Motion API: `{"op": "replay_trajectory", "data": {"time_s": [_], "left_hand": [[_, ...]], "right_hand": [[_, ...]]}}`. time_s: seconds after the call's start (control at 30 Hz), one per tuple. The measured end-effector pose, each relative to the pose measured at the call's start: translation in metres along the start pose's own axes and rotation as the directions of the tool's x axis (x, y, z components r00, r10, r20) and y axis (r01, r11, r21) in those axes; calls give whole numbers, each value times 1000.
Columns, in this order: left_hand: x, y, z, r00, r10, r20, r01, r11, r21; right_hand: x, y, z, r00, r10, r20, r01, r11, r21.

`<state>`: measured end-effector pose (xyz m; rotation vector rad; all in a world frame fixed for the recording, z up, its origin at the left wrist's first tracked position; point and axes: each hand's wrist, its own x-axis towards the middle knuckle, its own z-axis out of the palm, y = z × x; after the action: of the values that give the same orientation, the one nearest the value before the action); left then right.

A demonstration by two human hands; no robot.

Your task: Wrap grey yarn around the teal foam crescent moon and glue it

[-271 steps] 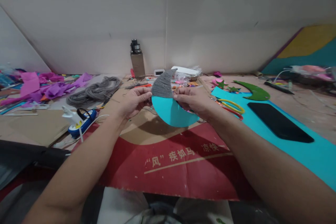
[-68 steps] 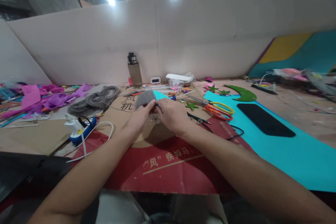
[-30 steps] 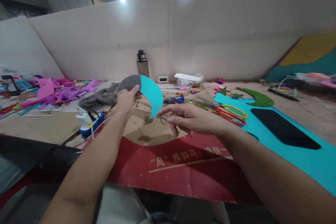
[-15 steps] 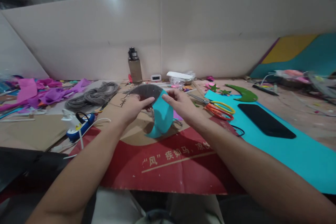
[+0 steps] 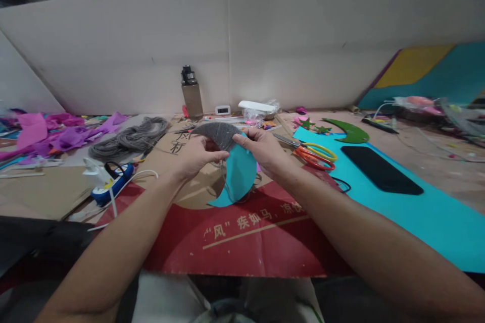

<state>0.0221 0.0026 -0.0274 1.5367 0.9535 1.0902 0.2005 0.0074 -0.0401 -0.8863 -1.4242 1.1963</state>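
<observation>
— How were the hands placed, from where you stood?

— Close together. The right hand (image 5: 263,149) was closed in a pinch, thumb flat on the front of a crescent (image 5: 241,171), the other fingers behind its upper edge. The left hand (image 5: 197,159) was mostly closed too, thumb and fingers at the inner curve. Whether it also had hold of a loose strand, I couldn't tell.

— And the crescent itself?

— Between the two hands, tilted. Its upper part was covered in grey yarn; the bare turquoise part hung below the fingers, over red and tan cardboard (image 5: 242,257). I couldn't make out whether the lower tip touched it.

— What lay around them?

— Just beyond the right hand, scissors (image 5: 303,152) with red and yellow handles. Farther to that side, a black phone (image 5: 381,169) on a turquoise sheet (image 5: 409,222), and a green crescent (image 5: 352,132) at the sheet's far end.

— And past the left hand?

— A blue power strip (image 5: 109,189) with a white plug (image 5: 96,174) outside the wrist, a coil of grey yarn (image 5: 131,139) farther off, then crumpled purple and pink pieces (image 5: 74,137). Straight ahead of the hands, a bottle (image 5: 192,98) stood upright before a pale partition (image 5: 265,35).
</observation>
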Motion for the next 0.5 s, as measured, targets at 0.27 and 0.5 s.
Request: {"op": "replay_trajectory", "data": {"time_s": [0.27, 0.5], "left_hand": [[-3, 4, 1, 999, 19, 47, -16, 998, -69], [0, -2, 1, 998, 33, 58, -23, 987, -157]], "right_hand": [[-5, -5, 7, 980, 169, 108, -195, 928, 317], [-2, -1, 4, 961, 200, 189, -254, 911, 325]]}}
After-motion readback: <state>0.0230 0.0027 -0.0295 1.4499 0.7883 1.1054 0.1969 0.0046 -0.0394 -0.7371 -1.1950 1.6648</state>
